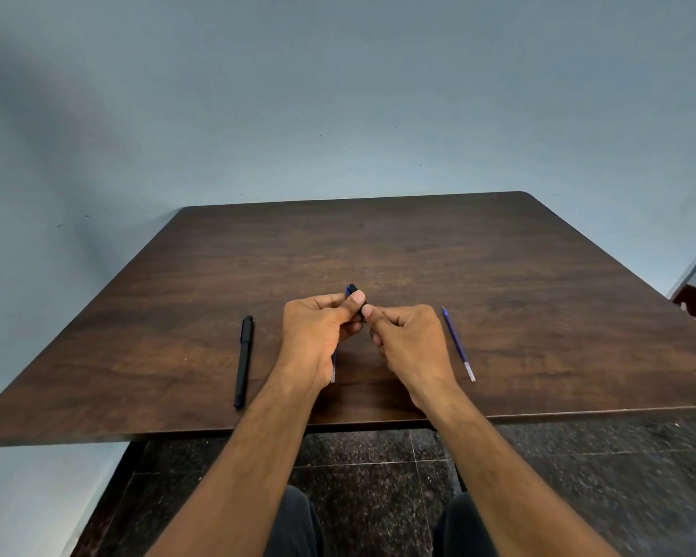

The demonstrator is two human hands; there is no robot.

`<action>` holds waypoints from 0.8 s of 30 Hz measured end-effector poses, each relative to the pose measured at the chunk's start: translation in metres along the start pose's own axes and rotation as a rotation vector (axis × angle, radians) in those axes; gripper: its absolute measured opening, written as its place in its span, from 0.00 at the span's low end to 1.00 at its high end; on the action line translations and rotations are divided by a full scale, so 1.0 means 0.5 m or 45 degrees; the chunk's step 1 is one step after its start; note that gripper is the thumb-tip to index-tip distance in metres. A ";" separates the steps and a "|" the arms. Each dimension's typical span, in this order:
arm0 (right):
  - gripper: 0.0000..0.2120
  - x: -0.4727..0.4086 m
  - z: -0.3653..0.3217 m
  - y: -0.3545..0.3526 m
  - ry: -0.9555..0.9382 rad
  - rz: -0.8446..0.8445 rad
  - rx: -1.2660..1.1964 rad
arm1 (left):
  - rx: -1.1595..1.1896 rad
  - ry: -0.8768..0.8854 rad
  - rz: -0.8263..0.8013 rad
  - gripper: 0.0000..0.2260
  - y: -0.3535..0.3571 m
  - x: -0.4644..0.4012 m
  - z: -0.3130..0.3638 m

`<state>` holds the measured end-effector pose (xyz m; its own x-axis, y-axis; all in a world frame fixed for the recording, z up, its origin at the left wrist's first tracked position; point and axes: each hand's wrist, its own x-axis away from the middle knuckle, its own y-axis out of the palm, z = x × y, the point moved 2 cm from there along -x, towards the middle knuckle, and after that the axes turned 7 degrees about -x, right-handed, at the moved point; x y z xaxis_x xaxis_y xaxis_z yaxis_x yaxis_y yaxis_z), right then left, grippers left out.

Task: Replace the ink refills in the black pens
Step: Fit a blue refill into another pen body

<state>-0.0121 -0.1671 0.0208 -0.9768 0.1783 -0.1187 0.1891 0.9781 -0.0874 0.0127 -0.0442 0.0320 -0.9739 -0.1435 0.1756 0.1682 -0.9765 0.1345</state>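
Black pen (354,296) pinched between left hand (318,335) and right hand (408,339), above wooden table (499,275)

Soft, even, dimmish daylight. Broad blurred shadow lay across the wall (49,126) at left. Faint sheen on the table (438,251). Wide-angle bowing toward the edges; lower corners smeared.

Plain room: wooden table (418,243), bare wall (338,94).
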 end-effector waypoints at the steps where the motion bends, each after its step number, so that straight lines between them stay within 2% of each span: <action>1: 0.21 -0.001 0.001 0.001 -0.034 0.018 0.023 | 0.000 -0.010 0.012 0.07 0.002 -0.002 0.000; 6: 0.24 -0.008 0.005 0.002 -0.101 0.066 0.094 | 0.007 -0.081 -0.002 0.06 0.005 -0.008 -0.007; 15: 0.18 -0.009 0.004 -0.002 -0.057 0.062 0.125 | -0.020 -0.089 -0.020 0.06 0.009 -0.021 -0.009; 21: 0.25 -0.013 -0.004 -0.016 0.090 0.047 0.246 | -0.005 -0.091 -0.024 0.07 0.012 -0.032 -0.011; 24: 0.20 -0.010 -0.008 -0.028 0.225 0.055 0.250 | 0.009 -0.073 -0.009 0.08 0.013 -0.040 -0.008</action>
<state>-0.0105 -0.1814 0.0267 -0.9665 0.2526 0.0462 0.2304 0.9325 -0.2782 0.0329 -0.0484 0.0252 -0.9648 -0.1268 0.2303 0.1624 -0.9763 0.1429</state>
